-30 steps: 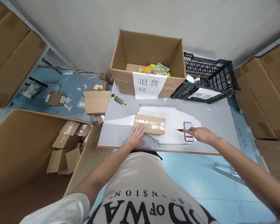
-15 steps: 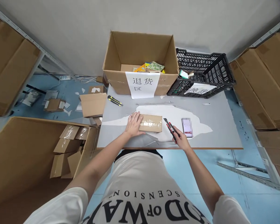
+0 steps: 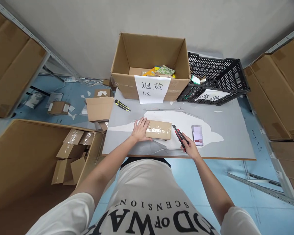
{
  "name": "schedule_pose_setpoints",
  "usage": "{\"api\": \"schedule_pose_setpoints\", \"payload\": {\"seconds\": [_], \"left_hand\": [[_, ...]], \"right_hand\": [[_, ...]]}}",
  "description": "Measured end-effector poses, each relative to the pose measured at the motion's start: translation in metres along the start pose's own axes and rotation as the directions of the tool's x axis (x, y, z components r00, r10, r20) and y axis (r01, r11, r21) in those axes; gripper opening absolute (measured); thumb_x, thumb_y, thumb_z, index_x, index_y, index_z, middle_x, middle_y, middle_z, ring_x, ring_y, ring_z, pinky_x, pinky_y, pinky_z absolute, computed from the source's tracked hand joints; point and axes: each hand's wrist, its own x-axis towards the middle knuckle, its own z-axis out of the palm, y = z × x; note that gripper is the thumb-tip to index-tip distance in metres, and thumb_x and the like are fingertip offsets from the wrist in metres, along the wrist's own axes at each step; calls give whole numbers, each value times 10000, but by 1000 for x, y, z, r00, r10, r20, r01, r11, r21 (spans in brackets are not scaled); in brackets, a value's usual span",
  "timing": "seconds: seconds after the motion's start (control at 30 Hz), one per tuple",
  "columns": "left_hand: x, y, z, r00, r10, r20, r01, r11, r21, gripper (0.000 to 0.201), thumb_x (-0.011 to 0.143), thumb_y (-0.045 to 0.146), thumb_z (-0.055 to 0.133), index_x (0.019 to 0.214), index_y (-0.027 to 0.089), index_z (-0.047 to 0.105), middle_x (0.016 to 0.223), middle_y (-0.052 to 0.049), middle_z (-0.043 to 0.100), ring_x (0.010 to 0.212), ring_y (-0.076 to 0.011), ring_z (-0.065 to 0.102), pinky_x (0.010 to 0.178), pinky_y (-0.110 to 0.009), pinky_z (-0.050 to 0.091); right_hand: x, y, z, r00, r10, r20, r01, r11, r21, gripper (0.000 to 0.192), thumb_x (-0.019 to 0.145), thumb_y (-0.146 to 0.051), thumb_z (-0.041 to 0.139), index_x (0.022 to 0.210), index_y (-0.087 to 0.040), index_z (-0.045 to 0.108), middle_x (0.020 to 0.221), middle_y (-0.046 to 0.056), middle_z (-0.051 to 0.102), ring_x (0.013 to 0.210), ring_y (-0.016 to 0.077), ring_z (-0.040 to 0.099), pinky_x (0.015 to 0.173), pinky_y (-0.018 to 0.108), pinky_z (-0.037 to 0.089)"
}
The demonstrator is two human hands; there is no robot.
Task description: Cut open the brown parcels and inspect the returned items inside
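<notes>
Taped cardboard parcel (image 3: 159, 129) flat on grey table (image 3: 230, 137), near front edge. Left hand (image 3: 140, 129) spread open, pressing its left end. Right hand (image 3: 190, 149) clenched around red-black box cutter (image 3: 179, 135), tip just beside parcel's right end. Phone (image 3: 197, 135) near.

The phone (image 3: 197, 135) screen is blurred, unreadable. The left hand (image 3: 140, 129) covers the left end of the small box (image 3: 159, 129). The knife (image 3: 180, 136) handle's rear is buried in the right hand (image 3: 189, 148); its blade tip perhaps touches the box's right edge, too small to tell. The crate (image 3: 218, 78) label is partly hidden
</notes>
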Motion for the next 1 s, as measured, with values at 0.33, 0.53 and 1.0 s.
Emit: {"api": "schedule_pose_setpoints", "payload": {"seconds": [0.33,0.53,1.0], "left_hand": [[1,-1,3,1000,-12,-16,11,997,-75,1173,475,710,705,1415,141,292,1474,-202,284,1371,-394,180,1105,-549,82],[0,-3,9,999,-27,-41,20,987,-157,1191,451,673,745,1417,151,284,1473,-203,283,1369,-396,180,1100,-564,113],[0,-12,25,978,28,-205,-82,962,-262,1202,426,690,747,1385,97,329,1424,-228,327,1371,-397,199,1111,-510,224]], "right_hand": [[6,15,1,1000,21,10,-21,998,52,747,807,-554,520,1432,-191,334,648,-8,620,426,93,485,384,228,417],[10,12,-3,998,34,48,-39,996,86,729,808,-543,535,1424,-205,344,777,28,651,456,88,515,364,211,410],[24,-5,-18,992,53,115,-56,998,24,710,776,-534,599,1383,-215,413,842,35,634,432,63,504,324,190,398]]}}
